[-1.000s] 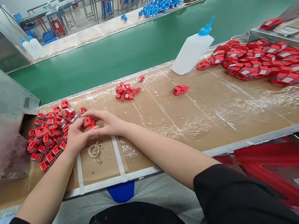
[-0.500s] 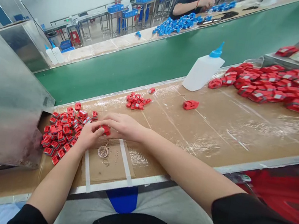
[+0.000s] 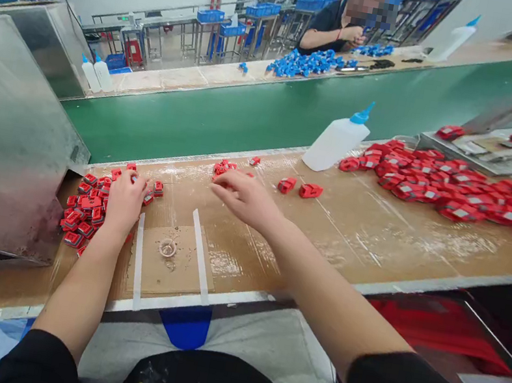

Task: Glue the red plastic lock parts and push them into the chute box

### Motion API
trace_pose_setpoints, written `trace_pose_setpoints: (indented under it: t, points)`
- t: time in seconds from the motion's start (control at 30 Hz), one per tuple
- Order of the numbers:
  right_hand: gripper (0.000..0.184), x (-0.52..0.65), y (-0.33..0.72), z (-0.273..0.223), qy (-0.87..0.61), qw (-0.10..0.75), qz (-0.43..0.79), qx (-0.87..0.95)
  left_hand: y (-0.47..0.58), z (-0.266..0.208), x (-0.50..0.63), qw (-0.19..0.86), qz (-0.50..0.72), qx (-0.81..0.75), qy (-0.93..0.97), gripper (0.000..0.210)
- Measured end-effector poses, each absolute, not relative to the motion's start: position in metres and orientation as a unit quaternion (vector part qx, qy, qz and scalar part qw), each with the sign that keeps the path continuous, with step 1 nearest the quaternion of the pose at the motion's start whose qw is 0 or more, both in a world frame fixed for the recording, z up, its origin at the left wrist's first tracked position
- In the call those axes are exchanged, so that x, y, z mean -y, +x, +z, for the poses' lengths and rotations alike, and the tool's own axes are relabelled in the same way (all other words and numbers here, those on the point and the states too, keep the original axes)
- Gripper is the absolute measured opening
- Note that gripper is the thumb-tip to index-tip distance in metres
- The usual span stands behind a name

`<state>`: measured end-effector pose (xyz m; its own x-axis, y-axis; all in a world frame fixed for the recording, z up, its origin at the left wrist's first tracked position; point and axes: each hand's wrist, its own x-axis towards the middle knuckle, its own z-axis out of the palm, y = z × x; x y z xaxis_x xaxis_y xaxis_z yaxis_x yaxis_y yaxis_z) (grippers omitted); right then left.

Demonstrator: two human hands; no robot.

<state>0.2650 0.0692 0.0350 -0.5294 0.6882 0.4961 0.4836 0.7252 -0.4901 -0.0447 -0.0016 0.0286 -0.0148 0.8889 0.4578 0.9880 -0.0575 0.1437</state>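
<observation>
My left hand (image 3: 126, 200) is at the upper right of a heap of small red plastic parts with grey edges (image 3: 88, 205). Its fingers are bent, and a greyish bit of one part shows between them. My right hand (image 3: 246, 195) hovers over a small cluster of tiny red pieces (image 3: 224, 167), partly hiding it. Its fingers stretch to the left, with nothing visible in them. Two larger red parts, one boxy (image 3: 287, 185) and one longer (image 3: 311, 191), lie to the right of this hand. A small round dish (image 3: 167, 247) sits on a taped cardboard sheet (image 3: 171, 279).
A white squeeze bottle with a blue tip (image 3: 336, 143) stands before a large red heap (image 3: 455, 184). Behind runs a green conveyor belt (image 3: 209, 120). A metal housing (image 3: 7, 141) borders the left. Across the belt, a person (image 3: 331, 30) sits by blue parts (image 3: 303, 62).
My hands, together around a red part before, are now apart: left over the heap, right by the tiny pieces. A boxy red part now lies beside the longer one. The view has shifted.
</observation>
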Motion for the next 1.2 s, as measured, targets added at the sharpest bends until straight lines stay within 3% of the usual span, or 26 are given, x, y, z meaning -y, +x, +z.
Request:
trace_pose_setpoints:
  t: [0.1, 0.2, 0.3, 0.47, 0.57, 0.7, 0.87, 1.0, 1.2]
  points:
    - [0.050, -0.059, 0.215, 0.034, -0.229, 0.272, 0.208, 0.911, -0.034, 0.036, 0.010, 0.021, -0.402, 0.602, -0.690, 0.033]
    - [0.052, -0.050, 0.198, 0.019, -0.151, 0.223, 0.240, 0.933, -0.015, 0.034, 0.014, -0.220, -0.535, 0.550, -0.603, 0.042]
    - [0.043, -0.041, 0.199, 0.006, -0.088, 0.184, 0.261, 0.943, 0.002, 0.025, 0.013, -0.451, -0.584, 0.503, -0.450, 0.054]
    - [0.032, -0.035, 0.198, 0.003, -0.059, 0.182, 0.290, 0.938, 0.009, 0.022, 0.010, -0.598, -0.569, 0.459, -0.327, 0.059]
    - [0.032, -0.035, 0.195, 0.003, -0.058, 0.181, 0.328, 0.925, 0.006, 0.024, 0.011, -0.635, -0.515, 0.466, -0.338, 0.052]
    - [0.034, -0.036, 0.197, 0.001, -0.041, 0.189, 0.395, 0.898, 0.002, 0.015, 0.012, -0.593, -0.457, 0.501, -0.434, 0.065]
    - [0.038, -0.044, 0.201, -0.003, -0.109, 0.317, 0.465, 0.819, 0.000, -0.003, 0.009, -0.513, -0.395, 0.540, -0.538, 0.045]
    - [0.039, -0.051, 0.201, -0.004, -0.262, 0.430, 0.447, 0.740, -0.002, -0.009, 0.007, -0.502, -0.377, 0.545, -0.556, 0.044]
    - [0.041, -0.060, 0.194, -0.015, -0.309, 0.415, 0.397, 0.758, -0.003, -0.008, 0.007, -0.514, -0.365, 0.555, -0.543, 0.047]
